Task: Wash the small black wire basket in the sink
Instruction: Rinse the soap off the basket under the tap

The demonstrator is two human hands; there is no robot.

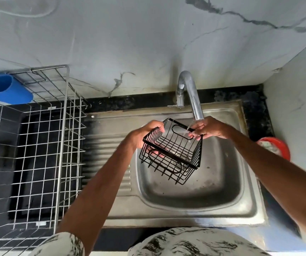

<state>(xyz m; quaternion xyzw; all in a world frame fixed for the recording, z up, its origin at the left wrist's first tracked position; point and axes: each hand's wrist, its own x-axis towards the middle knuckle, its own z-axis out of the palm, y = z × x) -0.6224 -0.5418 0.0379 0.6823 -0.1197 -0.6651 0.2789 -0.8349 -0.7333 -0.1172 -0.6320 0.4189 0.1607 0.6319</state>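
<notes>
A steel wire dish rack (pixel 37 145) stands left of the stainless sink (pixel 185 217), with a red bowl (pixel 276 146) at the sink's right edge. Over the basin the small black wire basket (pixel 174 150) hangs tilted under the chrome faucet (pixel 192 95), whose thin stream seems to strike its far rim. The left hand (pixel 144 135) grips its left rim, and the right hand (pixel 207 127) pinches the far corner.
</notes>
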